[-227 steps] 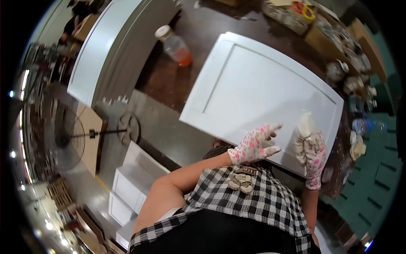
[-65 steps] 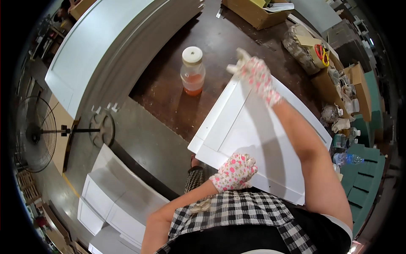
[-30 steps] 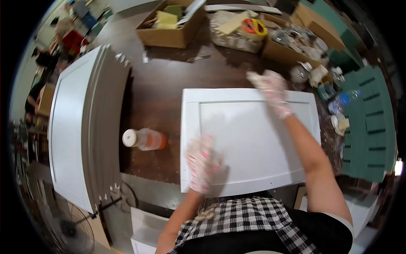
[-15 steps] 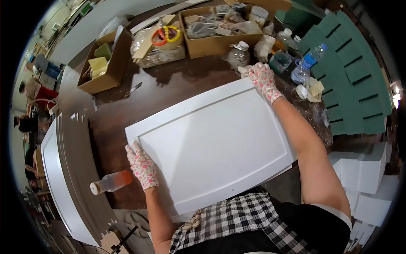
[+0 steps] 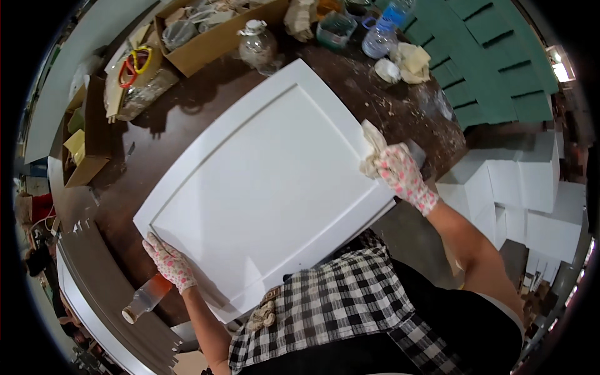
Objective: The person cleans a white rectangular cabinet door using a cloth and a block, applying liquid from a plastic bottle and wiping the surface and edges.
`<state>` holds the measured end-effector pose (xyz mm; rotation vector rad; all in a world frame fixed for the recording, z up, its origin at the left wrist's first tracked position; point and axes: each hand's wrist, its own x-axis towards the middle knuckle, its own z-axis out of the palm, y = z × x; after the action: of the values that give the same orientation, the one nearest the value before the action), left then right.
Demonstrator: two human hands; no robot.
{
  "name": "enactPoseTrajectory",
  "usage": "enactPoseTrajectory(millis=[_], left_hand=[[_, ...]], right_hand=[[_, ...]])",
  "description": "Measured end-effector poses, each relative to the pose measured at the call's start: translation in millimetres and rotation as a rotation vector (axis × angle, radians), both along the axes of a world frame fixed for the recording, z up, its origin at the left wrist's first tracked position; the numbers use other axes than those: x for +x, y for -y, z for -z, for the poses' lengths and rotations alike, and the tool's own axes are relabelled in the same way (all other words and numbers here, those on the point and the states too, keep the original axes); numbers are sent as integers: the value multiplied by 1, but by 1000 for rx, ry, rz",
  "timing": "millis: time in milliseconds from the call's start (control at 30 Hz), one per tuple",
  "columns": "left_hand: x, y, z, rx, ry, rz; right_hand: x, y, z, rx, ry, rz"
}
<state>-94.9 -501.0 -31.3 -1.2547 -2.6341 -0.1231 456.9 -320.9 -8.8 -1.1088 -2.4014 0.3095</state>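
A white framed panel [image 5: 256, 169], like a cabinet door, lies slanted on the dark brown table in front of me. My right hand [image 5: 403, 172], in a white glove with pink spots, closes on a crumpled cream rag [image 5: 373, 150] at the panel's right edge. The rag touches the raised border there. My left hand [image 5: 169, 262], gloved the same way, lies with fingers stretched along the panel's left corner. Just below that hand a clear bottle with orange-red liquid [image 5: 145, 299] rests on its side, partly hidden by my wrist.
Along the back are a cardboard box of scraps [image 5: 206, 40], a wrapped bundle with scissors [image 5: 134, 65], a round capped jar [image 5: 257, 45] and a water bottle [image 5: 384, 28]. White boxes [image 5: 522, 181] stand at right, beneath green slabs [image 5: 487, 59]. Stacked panels [image 5: 106, 281] rise at left.
My right hand with the rag has moved down the panel's right side from the far right corner. The view has turned, and my left hand stays at the left corner.
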Motion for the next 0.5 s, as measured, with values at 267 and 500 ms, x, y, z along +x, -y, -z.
enactPoseTrajectory(millis=[267,500], left_hand=[[-6,-3,1,57,104,23],[-7,-5,6,120,166,86]], right_hand=[[57,113,8,-173,725,396],[-35,73,16,153,-96,411]])
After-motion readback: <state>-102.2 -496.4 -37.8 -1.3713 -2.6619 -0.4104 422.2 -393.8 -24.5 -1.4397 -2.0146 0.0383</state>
